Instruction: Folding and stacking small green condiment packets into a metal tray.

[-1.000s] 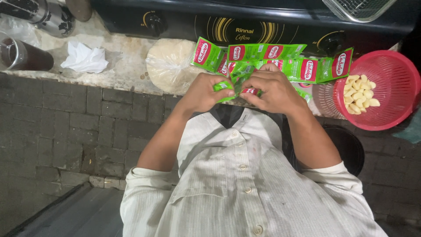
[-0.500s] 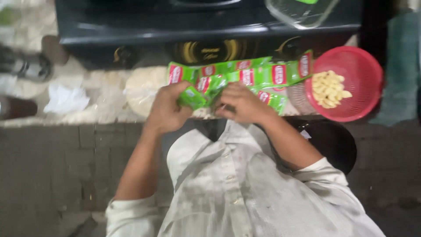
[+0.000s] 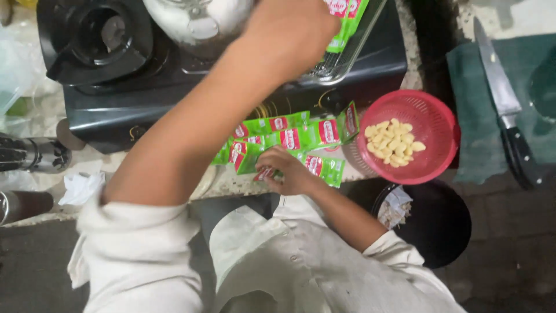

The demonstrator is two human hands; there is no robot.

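Note:
My left hand (image 3: pixel 289 29) is raised over the black stove (image 3: pixel 116 110) and grips a green and red sachet (image 3: pixel 341 14) above a clear glass dish (image 3: pixel 339 61). My right hand (image 3: pixel 286 171) rests at the counter's front edge, fingers closed on one end of a strip of green and red sachets (image 3: pixel 307 136) that lies spread on the counter. To the right of the strip stands a red plastic basket (image 3: pixel 443 119) with several pale peeled pieces (image 3: pixel 394 142) in it.
A knife (image 3: pixel 504 98) lies on a green cloth (image 3: pixel 478 150) at the right. A black pot (image 3: pixel 98 35) and a white lidded vessel (image 3: pixel 191 23) sit on the stove. Steel containers (image 3: pixel 29 153) and a crumpled tissue (image 3: pixel 81 188) are at the left; a black round bin (image 3: pixel 440 232) is below the counter.
My left hand left the sachet strip and rose over the stove with a sachet in it. My right hand stays on the strip. The view has shifted closer and to the right.

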